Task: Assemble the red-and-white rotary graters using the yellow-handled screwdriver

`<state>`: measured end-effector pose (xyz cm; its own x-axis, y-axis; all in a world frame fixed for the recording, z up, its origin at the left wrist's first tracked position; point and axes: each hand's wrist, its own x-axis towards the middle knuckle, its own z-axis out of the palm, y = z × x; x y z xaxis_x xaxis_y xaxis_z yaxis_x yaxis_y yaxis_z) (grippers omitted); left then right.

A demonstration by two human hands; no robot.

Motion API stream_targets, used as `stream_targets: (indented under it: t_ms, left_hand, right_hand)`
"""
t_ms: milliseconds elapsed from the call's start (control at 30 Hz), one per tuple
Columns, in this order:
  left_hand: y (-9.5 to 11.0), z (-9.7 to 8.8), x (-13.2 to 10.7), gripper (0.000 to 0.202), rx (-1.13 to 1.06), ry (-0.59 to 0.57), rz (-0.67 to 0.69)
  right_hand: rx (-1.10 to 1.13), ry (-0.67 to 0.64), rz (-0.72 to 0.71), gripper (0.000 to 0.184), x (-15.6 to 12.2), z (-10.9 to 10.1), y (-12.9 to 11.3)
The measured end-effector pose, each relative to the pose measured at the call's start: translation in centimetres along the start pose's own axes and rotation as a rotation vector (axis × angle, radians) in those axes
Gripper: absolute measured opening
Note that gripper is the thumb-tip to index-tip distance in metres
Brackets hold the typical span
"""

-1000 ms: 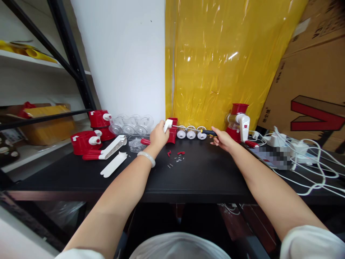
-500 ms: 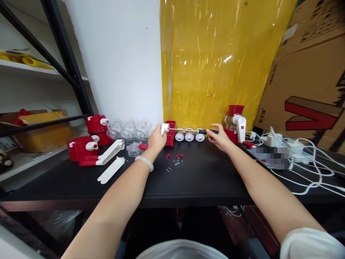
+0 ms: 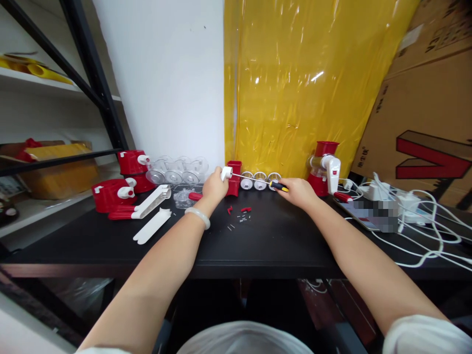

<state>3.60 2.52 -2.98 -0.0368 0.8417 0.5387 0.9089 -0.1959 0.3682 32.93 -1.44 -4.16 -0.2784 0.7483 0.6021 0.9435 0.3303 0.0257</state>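
Note:
My left hand (image 3: 213, 188) is closed around a small white plastic part (image 3: 225, 172), held in front of a red housing (image 3: 233, 178) at the back of the black table (image 3: 258, 241). My right hand (image 3: 297, 191) grips the black-and-yellow handle of a screwdriver (image 3: 277, 186). Its thin metal shaft runs left, and the tip meets the white part. Small red clips (image 3: 246, 209) and tiny screws (image 3: 241, 219) lie on the table just below my hands. A bracelet sits on my left wrist.
Red and white parts (image 3: 121, 191) and clear cups (image 3: 177, 172) lie at the left. White round caps (image 3: 260, 181) line the yellow sheet. An assembled red grinder (image 3: 326, 169), a phone and white cables (image 3: 413, 211) sit at the right, before cardboard boxes (image 3: 427, 108). Shelving stands left.
My right hand has slid down and left along the screwdriver, now closed on its handle near the table. The left hand keeps the white part at about the same spot.

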Motion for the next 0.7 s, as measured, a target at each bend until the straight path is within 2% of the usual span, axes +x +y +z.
stream_targets:
  t_ms: [167, 333, 500, 600, 700]
  left_hand:
    - [-0.5, 0.2, 0.1, 0.023, 0.018, -0.011, 0.036]
    - [-0.5, -0.2, 0.2, 0.024, 0.019, 0.032, 0.047]
    - [-0.3, -0.4, 0.2, 0.022, 0.021, 0.101, 0.114]
    - [-0.1, -0.3, 0.0, 0.023, 0.019, 0.128, 0.142]
    - [0.2, -0.5, -0.2, 0.023, 0.045, 0.081, 0.120]
  right_hand:
    - [0.356, -0.100, 0.043, 0.026, 0.1, 0.7, 0.7]
    - [0.782, -0.401, 0.256, 0.035, 0.1, 1.1, 0.6]
    - [1.128, -0.584, 0.294, 0.035, -0.2, 0.9, 0.9]
    - [1.175, -0.662, 0.314, 0.038, -0.2, 1.2, 1.2]
    - [0.958, -0.608, 0.305, 0.038, -0.1, 1.8, 1.1]
